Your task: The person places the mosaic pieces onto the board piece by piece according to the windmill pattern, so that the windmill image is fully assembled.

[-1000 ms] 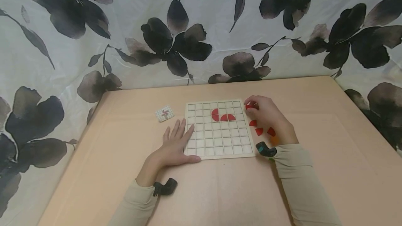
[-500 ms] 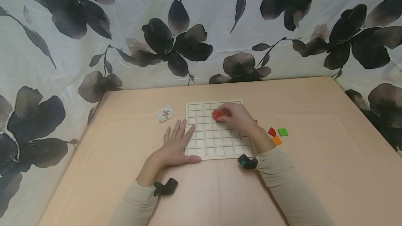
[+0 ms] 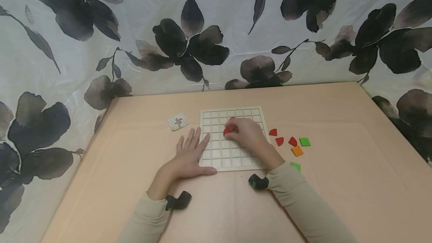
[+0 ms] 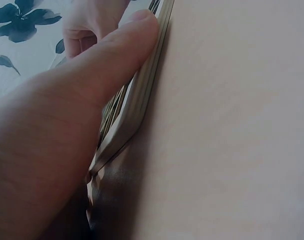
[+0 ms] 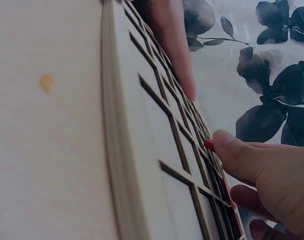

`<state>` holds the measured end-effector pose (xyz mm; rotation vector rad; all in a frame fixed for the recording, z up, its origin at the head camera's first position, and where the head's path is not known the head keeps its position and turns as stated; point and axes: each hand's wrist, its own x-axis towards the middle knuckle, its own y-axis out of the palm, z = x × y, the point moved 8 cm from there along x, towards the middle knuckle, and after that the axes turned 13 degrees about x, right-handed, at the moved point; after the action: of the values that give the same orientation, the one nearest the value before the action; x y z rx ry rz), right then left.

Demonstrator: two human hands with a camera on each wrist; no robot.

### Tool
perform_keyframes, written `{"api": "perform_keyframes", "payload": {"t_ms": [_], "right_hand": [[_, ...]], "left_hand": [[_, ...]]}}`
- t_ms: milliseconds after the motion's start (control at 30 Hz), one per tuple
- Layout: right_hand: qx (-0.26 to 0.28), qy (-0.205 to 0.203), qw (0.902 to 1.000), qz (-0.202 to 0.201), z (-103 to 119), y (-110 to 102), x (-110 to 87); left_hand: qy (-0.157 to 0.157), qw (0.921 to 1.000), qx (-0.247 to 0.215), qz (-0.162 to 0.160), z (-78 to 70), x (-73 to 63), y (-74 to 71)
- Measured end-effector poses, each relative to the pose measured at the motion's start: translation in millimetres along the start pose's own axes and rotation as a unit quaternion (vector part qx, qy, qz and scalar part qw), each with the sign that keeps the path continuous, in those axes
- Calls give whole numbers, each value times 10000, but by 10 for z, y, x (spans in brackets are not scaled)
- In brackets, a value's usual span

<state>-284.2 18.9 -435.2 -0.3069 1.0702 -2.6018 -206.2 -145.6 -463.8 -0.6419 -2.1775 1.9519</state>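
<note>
My right hand is over the gridded board, pinching a small red piece between thumb and forefinger. In the head view that piece shows at the fingertips, near the grid's upper middle. Other red pieces lie in grid cells beneath the hand, mostly hidden by it. My left hand lies with fingers spread across the board's left edge, nothing held. Its thumb rests along the near edge of the board in the left wrist view.
Right of the board lie loose red quarter-round pieces, an orange square and green pieces, one partly behind the right sleeve. A small patterned card sits left of the board. Floral cloth hangs behind the table.
My right hand has come left from the loose pieces at the board's right side, bringing a red piece over the grid, then slightly nearer and left. The left hand stays put.
</note>
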Motion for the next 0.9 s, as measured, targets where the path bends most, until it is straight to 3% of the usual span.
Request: {"api": "perform_keyframes", "payload": {"t_ms": [667, 900], "right_hand": [[-360, -515, 9976, 286, 134, 136, -37], [-707, -478, 9963, 45, 158, 178, -26]], "left_hand": [[-29, 10000, 18, 85, -2, 8, 12], [6, 10000, 9, 24, -4, 7, -6]]}}
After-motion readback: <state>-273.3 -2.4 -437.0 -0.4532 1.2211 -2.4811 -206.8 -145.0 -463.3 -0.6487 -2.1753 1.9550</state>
